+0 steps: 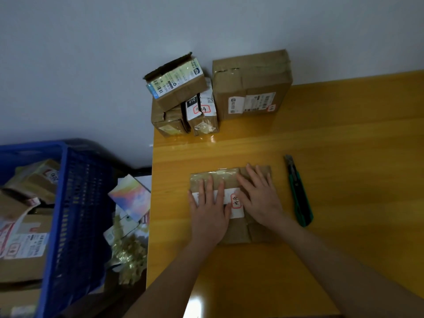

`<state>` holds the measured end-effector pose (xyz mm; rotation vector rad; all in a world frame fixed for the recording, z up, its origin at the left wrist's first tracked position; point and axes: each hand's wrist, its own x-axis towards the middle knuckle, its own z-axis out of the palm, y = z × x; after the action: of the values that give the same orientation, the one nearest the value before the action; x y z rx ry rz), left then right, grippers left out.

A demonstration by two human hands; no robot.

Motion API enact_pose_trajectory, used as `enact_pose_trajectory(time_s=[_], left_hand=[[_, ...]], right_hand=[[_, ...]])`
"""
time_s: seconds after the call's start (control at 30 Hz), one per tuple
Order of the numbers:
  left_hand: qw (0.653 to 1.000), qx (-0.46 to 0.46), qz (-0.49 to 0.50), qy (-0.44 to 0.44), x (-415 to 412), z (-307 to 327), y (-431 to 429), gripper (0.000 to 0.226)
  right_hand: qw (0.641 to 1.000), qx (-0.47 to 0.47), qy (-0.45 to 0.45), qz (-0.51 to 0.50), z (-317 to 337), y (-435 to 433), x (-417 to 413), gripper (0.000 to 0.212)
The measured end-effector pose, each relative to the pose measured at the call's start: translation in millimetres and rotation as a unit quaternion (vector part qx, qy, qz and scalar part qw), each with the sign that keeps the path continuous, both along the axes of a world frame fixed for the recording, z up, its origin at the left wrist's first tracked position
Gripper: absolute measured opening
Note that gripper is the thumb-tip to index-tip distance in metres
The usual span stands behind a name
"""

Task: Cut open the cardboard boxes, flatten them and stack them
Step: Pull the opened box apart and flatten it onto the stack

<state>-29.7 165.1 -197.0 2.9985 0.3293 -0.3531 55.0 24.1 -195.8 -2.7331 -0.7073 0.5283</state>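
My left hand (207,210) and right hand (261,196) lie on the flat brown cardboard box (236,232) on the yellow wooden table (344,145). My fingers (252,175) are spread and press down on it. The green box knife (299,191) lies near my right hand. Taped brown boxes (250,86) sit at the far edge of the table.

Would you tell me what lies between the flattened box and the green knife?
Only bare yellow table, seen in the head view; the flattened box and green knife lie apart.
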Motion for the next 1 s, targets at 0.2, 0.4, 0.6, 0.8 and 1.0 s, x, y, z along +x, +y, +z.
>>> enact_pose_trajectory(time_s=[0.2,0.4,0.6,0.8,1.0], left_hand=[[1.0,-0.003,0.015,-0.009,-20,1,-12,0.064],[0.999,-0.005,0.022,-0.03,-21,-7,-12,0.064],[0.999,0.005,0.012,-0.047,-23,-12,-10,0.065],[1.0,-0.01,0.01,-0.015,-21,-6,-9,0.065],[0.974,-0.122,0.174,-0.072,-34,29,4,0.067]], right_hand=[[0.997,-0.063,-0.044,0.03,-2,-6,-49,0.063],[0.996,-0.071,-0.055,0.027,-8,-6,-49,0.064],[0.995,-0.079,-0.062,0.026,-11,-5,-48,0.062],[0.997,-0.053,-0.026,0.042,-8,-11,-45,0.057],[0.966,0.133,0.029,-0.222,37,-38,-37,0.066]])
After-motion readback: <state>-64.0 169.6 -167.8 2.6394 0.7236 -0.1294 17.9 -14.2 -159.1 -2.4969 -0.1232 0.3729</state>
